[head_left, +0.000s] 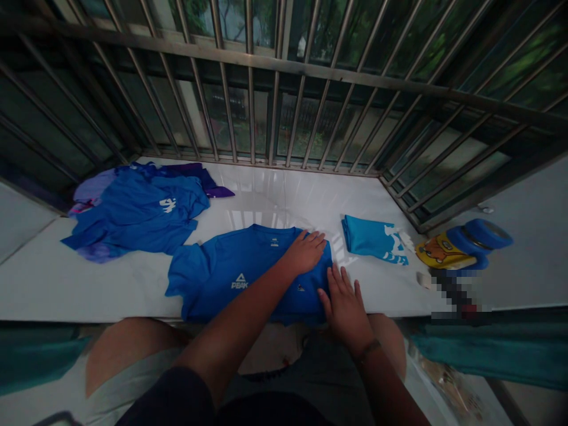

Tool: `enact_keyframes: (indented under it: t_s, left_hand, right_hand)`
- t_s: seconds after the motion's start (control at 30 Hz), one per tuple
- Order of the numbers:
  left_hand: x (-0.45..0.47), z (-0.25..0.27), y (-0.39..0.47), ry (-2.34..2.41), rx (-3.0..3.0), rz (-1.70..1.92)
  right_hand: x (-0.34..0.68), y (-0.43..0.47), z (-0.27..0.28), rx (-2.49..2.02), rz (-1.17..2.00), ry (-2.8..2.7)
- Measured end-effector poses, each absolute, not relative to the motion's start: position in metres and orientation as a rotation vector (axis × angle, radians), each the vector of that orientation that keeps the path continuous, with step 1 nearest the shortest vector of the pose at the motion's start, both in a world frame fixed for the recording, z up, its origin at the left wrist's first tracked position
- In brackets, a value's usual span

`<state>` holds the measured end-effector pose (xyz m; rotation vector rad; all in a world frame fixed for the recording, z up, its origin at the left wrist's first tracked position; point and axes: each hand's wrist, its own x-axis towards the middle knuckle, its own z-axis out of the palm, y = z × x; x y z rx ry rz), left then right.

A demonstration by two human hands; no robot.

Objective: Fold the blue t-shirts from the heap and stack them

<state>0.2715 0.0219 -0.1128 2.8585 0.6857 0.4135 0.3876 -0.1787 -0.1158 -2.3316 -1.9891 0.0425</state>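
Note:
A blue T-shirt (222,260) with white "PEAK" lettering lies spread on the white ledge, its collar toward the window. Its right side looks folded in, while the sleeve on the left sticks out. My left hand (306,251) rests flat on the shirt's upper right part, fingers stretched out. Along the right edge of the shirt lies my right hand (346,305), palm down with the fingers spread, partly on the cloth and partly over the ledge. Neither hand grips anything. My left forearm hides part of the shirt's front.
A heap of blue and purple clothes (142,207) lies on the left of the ledge (275,198). To the right sits a folded light-blue garment (373,236), with a blue and yellow bottle (461,245) beyond it. Metal window bars (275,65) border the back.

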Motion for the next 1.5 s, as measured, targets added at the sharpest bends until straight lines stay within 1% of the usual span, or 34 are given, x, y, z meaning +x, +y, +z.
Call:
enact_keyframes:
  t_s: [0.17,0.3,0.4,0.47,0.53,0.6,0.67,0.73,0.8,0.93,1.0,1.1,1.17,1.27,1.33,1.4,1.5]
  left_hand:
    - [0.220,-0.110,0.004,1.040,2.672,0.439]
    - [0.135,-0.102,-0.001,1.419,2.503,0.581]
    - [0.058,-0.091,-0.008,1.809,2.343,0.652]
    - [0.011,-0.086,-0.016,2.150,2.178,0.575]
    - [-0.027,-0.086,-0.024,2.464,1.966,0.385]
    - [-0.053,-0.092,-0.027,2.593,1.852,0.193]
    - [-0.068,-0.100,-0.025,2.514,1.927,0.085]
    - [-0.074,-0.104,-0.018,2.347,2.060,0.107]
    - [-0.074,-0.104,-0.013,2.241,2.068,0.233]
    - [-0.061,-0.090,-0.023,2.118,1.851,0.651]
    - [-0.051,-0.081,-0.039,1.902,1.863,0.767]
    - [-0.035,-0.068,-0.064,1.399,1.965,0.693]
    - [-0.028,-0.063,-0.071,1.215,1.978,0.660]
    - [-0.021,-0.064,-0.059,1.346,1.960,0.758]
    - [-0.016,-0.070,-0.037,1.527,1.968,0.763]
    - [-0.010,-0.078,-0.010,1.705,1.985,0.661]
    - [0.004,-0.088,0.031,1.911,2.052,0.409]
  right_hand:
    - [0.405,-0.127,-0.091,-2.164,-0.058,-1.934]
    - [0.406,-0.098,-0.084,-2.057,-0.086,-1.979]
    - [0.379,-0.099,-0.088,-1.969,-0.028,-2.087]
    - [0.349,-0.105,-0.093,-1.908,0.063,-2.171]
    - [0.316,-0.109,-0.098,-1.859,0.166,-2.244]
    - [0.285,-0.108,-0.101,-1.819,0.261,-2.294]
    - [0.260,-0.102,-0.105,-1.806,0.343,-2.309]
    - [0.243,-0.095,-0.109,-1.821,0.407,-2.308]
    - [0.235,-0.090,-0.114,-1.833,0.427,-2.304]
    - [0.234,-0.088,-0.121,-1.804,0.385,-2.291]
    - [0.234,-0.090,-0.124,-1.796,0.375,-2.276]
    - [0.232,-0.091,-0.125,-1.787,0.370,-2.264]
    - [0.234,-0.089,-0.123,-1.764,0.385,-2.281]
    - [0.255,-0.079,-0.114,-1.765,0.371,-2.264]
    - [0.283,-0.068,-0.102,-1.841,0.275,-2.188]
    - [0.317,-0.057,-0.090,-1.987,0.138,-2.092]
    - [0.365,-0.042,-0.074,-2.309,-0.021,-1.954]
